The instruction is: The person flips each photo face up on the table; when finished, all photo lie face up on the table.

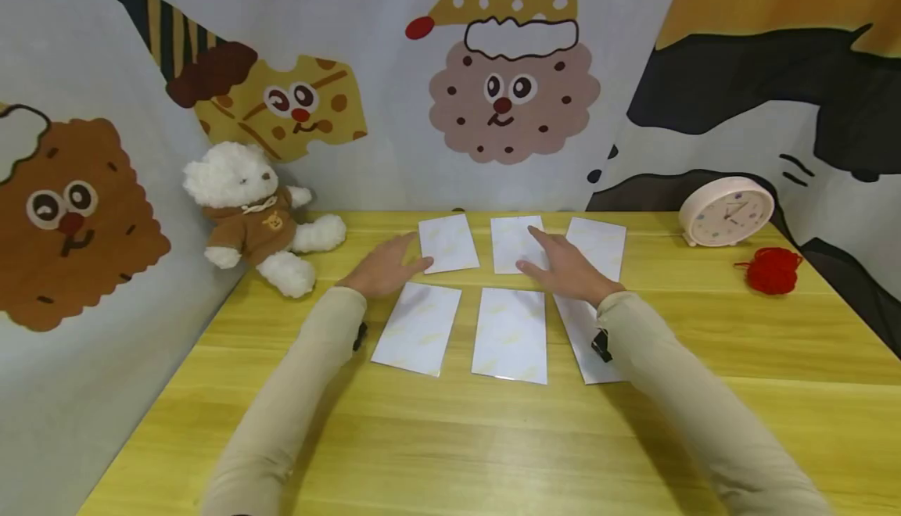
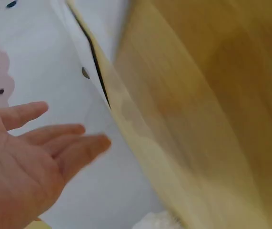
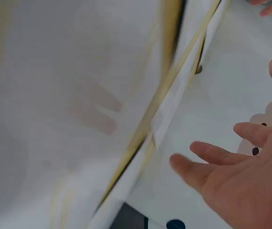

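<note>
Yellow wood-grain table [image 1: 704,422] pushed into a corner, with cartoon-print cloth [image 1: 394,156] hung as walls all round: smiling cookie faces, a cheese wedge, party hats (pretty cute honestly). The right side goes orange and black [image 1: 760,86]. Light is soft and even.

White cards [image 1: 510,334] on yellow wood-grain table [image 1: 450,438]; red yarn [image 1: 772,270]

You're seated in a playful home-style corner, judging by the yellow wooden table [image 1: 450,438], the cartoon biscuit-print cloth backdrop [image 1: 507,86], the white teddy bear [image 1: 253,215] far left and the pink alarm clock [image 1: 726,211] far right.
</note>
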Action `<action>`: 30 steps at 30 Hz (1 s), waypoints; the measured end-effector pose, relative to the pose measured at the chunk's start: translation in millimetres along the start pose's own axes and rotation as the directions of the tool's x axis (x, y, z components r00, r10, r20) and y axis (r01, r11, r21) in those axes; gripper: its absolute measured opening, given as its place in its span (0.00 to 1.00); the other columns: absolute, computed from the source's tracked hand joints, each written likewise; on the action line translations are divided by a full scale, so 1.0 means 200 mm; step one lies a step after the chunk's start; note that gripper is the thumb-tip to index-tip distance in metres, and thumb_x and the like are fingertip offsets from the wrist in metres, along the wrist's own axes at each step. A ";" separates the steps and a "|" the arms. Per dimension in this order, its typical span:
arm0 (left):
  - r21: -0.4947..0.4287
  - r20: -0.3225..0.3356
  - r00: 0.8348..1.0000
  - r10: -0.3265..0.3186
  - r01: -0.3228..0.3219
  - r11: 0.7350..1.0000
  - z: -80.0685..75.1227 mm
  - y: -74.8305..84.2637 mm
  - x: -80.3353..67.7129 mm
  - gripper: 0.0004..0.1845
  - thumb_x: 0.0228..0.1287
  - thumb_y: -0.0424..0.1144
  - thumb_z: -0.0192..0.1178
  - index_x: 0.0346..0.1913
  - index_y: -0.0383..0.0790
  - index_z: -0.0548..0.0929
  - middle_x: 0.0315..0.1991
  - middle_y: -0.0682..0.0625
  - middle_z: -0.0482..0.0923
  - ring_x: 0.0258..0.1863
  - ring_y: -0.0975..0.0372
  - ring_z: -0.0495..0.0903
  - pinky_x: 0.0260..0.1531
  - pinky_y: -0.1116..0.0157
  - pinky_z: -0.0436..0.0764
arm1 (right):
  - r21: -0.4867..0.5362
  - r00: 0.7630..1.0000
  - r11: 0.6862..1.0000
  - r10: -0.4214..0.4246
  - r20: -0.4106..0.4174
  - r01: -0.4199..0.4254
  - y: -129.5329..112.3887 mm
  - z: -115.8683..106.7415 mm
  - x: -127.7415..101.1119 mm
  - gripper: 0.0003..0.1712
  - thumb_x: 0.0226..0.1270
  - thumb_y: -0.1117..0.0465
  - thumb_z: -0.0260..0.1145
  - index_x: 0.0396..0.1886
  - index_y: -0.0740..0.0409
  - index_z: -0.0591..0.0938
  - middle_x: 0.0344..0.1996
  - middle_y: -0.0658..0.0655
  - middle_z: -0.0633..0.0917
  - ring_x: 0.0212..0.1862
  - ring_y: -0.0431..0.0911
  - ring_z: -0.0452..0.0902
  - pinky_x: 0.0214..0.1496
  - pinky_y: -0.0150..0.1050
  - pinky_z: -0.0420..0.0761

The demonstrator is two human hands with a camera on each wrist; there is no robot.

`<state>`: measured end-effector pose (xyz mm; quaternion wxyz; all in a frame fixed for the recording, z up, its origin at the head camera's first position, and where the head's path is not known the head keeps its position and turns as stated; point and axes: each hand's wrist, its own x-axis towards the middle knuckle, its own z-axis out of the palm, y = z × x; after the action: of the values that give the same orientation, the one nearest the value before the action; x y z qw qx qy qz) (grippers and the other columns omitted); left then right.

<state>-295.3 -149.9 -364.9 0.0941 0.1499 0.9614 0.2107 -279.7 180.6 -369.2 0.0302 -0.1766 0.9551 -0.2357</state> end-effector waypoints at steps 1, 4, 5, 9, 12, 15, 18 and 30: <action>-0.037 0.012 1.000 0.010 -0.010 0.999 0.00 0.00 0.01 0.44 0.62 0.70 0.39 0.74 0.49 0.44 0.74 0.44 0.47 0.73 0.49 0.50 0.69 0.47 0.55 | 0.029 1.000 1.000 0.005 0.006 -0.006 0.00 0.01 0.01 0.45 0.65 0.36 0.50 0.74 0.50 0.46 0.71 0.65 0.55 0.72 0.62 0.48 0.70 0.62 0.52; -0.157 0.049 0.999 0.015 -0.008 0.988 -0.01 -0.01 0.03 0.41 0.65 0.63 0.45 0.73 0.45 0.46 0.73 0.44 0.52 0.71 0.49 0.55 0.69 0.49 0.58 | 0.091 0.999 0.996 0.025 0.020 -0.026 -0.01 0.03 0.04 0.44 0.66 0.38 0.51 0.74 0.49 0.47 0.72 0.63 0.55 0.72 0.61 0.48 0.71 0.61 0.53; -0.185 0.056 0.998 0.004 0.007 0.983 -0.01 -0.01 0.03 0.41 0.65 0.62 0.45 0.73 0.46 0.47 0.73 0.44 0.53 0.71 0.49 0.56 0.68 0.49 0.59 | 0.111 0.999 0.993 0.031 0.023 -0.033 -0.01 0.04 0.05 0.44 0.66 0.39 0.52 0.74 0.49 0.47 0.72 0.63 0.55 0.72 0.61 0.49 0.70 0.60 0.54; -0.331 0.072 0.996 -0.051 0.072 0.941 -0.02 -0.01 0.04 0.38 0.65 0.61 0.47 0.72 0.48 0.51 0.72 0.44 0.53 0.71 0.49 0.55 0.67 0.48 0.60 | 0.207 0.998 0.976 0.064 0.016 -0.066 -0.03 0.06 0.08 0.42 0.67 0.42 0.54 0.73 0.50 0.50 0.71 0.63 0.58 0.70 0.60 0.56 0.68 0.58 0.61; -0.425 0.084 0.993 -0.079 0.107 0.899 -0.03 -0.01 0.05 0.37 0.65 0.59 0.48 0.72 0.48 0.53 0.72 0.44 0.53 0.71 0.50 0.55 0.67 0.48 0.60 | 0.286 0.995 0.953 0.099 0.017 -0.100 -0.05 0.07 0.10 0.40 0.67 0.43 0.55 0.73 0.48 0.51 0.69 0.64 0.61 0.69 0.59 0.59 0.67 0.57 0.64; -0.482 0.101 0.992 -0.081 0.120 0.868 -0.03 -0.02 0.07 0.37 0.65 0.58 0.48 0.72 0.46 0.53 0.71 0.42 0.55 0.69 0.50 0.58 0.66 0.49 0.62 | 0.356 0.992 0.926 0.126 0.029 -0.128 -0.07 0.09 0.12 0.39 0.66 0.44 0.56 0.73 0.46 0.53 0.69 0.64 0.62 0.70 0.57 0.58 0.67 0.55 0.65; -0.545 0.120 0.990 -0.075 0.129 0.828 -0.03 -0.01 0.08 0.38 0.66 0.57 0.48 0.72 0.42 0.52 0.69 0.40 0.58 0.68 0.49 0.61 0.65 0.51 0.65 | 0.395 0.991 0.909 0.127 0.033 -0.130 -0.09 0.10 0.15 0.38 0.66 0.44 0.56 0.72 0.45 0.55 0.69 0.62 0.63 0.69 0.56 0.60 0.67 0.53 0.66; -0.676 0.114 0.984 -0.134 0.176 0.716 -0.02 0.01 0.15 0.33 0.68 0.47 0.48 0.70 0.36 0.54 0.46 0.43 0.70 0.52 0.52 0.68 0.63 0.54 0.66 | 0.342 0.991 0.931 0.102 0.089 -0.127 -0.23 0.17 0.32 0.38 0.65 0.48 0.57 0.71 0.54 0.57 0.65 0.64 0.67 0.66 0.56 0.65 0.65 0.51 0.68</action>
<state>-324.4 -140.1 -363.5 0.1873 0.0297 0.8225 0.5362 -319.9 104.9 -375.6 0.1076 -0.1206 0.9058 -0.3917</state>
